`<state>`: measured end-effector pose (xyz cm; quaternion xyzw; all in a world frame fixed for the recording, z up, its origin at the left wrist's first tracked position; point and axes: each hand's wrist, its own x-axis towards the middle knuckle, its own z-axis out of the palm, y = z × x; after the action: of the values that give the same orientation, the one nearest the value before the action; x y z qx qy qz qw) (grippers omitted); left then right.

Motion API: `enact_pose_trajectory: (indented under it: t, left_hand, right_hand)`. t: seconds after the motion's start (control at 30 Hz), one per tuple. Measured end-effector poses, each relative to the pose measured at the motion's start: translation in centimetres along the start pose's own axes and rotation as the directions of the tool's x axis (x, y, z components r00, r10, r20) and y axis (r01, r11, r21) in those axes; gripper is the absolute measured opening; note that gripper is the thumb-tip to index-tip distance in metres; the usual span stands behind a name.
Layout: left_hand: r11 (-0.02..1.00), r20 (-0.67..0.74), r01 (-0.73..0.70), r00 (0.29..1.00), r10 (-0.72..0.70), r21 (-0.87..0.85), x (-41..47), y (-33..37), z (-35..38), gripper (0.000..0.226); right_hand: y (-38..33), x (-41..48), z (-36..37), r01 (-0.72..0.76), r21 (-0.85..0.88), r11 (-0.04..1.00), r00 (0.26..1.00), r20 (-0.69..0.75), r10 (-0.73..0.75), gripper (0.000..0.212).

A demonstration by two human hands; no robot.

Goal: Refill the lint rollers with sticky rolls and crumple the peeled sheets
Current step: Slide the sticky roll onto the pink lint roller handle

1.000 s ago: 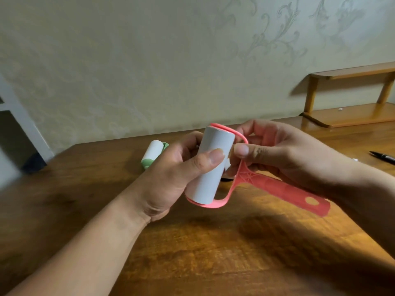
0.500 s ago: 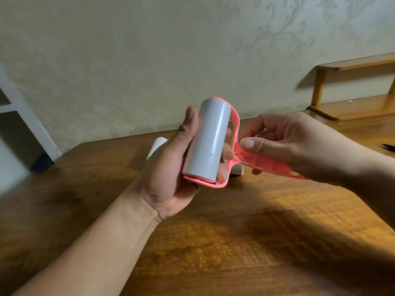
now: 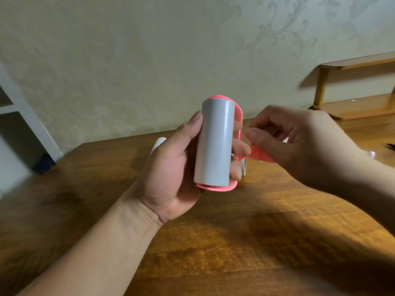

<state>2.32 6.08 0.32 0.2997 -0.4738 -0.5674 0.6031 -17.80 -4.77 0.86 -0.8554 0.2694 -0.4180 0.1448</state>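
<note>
Gripping the sticky roll (image 3: 213, 144), left fingers (image 3: 241, 146); right fingers (image 3: 257, 136) pinch pink handle (image 3: 262, 156).

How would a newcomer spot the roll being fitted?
Over the middle of the wooden table, the left hand grips an upright grey-white cylinder: the sticky roll. It sits in the pink lint roller, whose handle the right hand pinches. Unlike the white roll partly hidden behind the left hand, it is held in the air with pink at both ends.

Tabletop (image 3: 213, 253) near side free; white roll (image 3: 158, 143), shelf (image 3: 359, 107) behind.
</note>
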Motion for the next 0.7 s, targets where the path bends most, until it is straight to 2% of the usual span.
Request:
enact_pose_trajectory:
  t: [0.1, 0.23, 0.3, 0.33, 0.37, 0.43, 0.6, 0.7]
  left_hand:
    - [0.999, -0.058, -0.017, 0.998, 0.019, 0.03, 0.0, -0.3, 0.0, 0.052]
    - [0.998, -0.084, -0.058, 0.995, 0.057, -0.01, 0.1, -0.5, 0.0, 0.047]
    - [0.997, -0.061, -0.083, 0.995, 0.083, -0.003, 0.1, -0.5, 0.2, 0.048]
    - [0.996, -0.042, -0.09, 0.995, 0.09, -0.011, 0.1, -0.5, 0.2, 0.041]
    - [0.996, -0.029, -0.089, 0.996, 0.088, -0.022, 0.1, -0.4, 0.2, 0.036]
    - [0.997, -0.048, -0.08, 0.996, 0.08, -0.013, 0.2, -0.4, 0.2, 0.039]
    - [0.981, -0.132, -0.174, 0.974, 0.185, 0.09, 0.4, -0.5, 0.3, 0.037]
    - [0.96, -0.194, -0.228, 0.946, 0.258, 0.163, 0.6, -0.6, 0.2, 0.043]
  right_hand:
    - [-0.3, -0.2, 0.3, 0.102, -0.064, 0.993, 0.981, -0.16, -0.111, 0.02]
    - [-0.8, -0.5, 0.2, 0.166, -0.04, 0.985, 0.954, -0.247, -0.171, 0.014]
    - [-1.1, -0.7, 0.0, 0.197, 0.001, 0.98, 0.953, -0.233, -0.192, 0.007]
    - [-1.3, -0.8, 0.0, 0.205, 0.028, 0.978, 0.957, -0.214, -0.195, 0.006]
    - [-1.4, -0.8, 0.0, 0.208, 0.063, 0.976, 0.963, -0.189, -0.193, 0.007]
    - [-1.4, -0.9, 0.3, 0.192, 0.129, 0.973, 0.975, -0.135, -0.175, 0.013]
    - [-0.5, -0.7, 1.1, 0.006, 0.38, 0.925, 1.0, -0.024, 0.003, 0.022]
    - [0.2, -0.4, 1.5, -0.045, 0.471, 0.881, 0.999, 0.036, 0.032, 0.026]
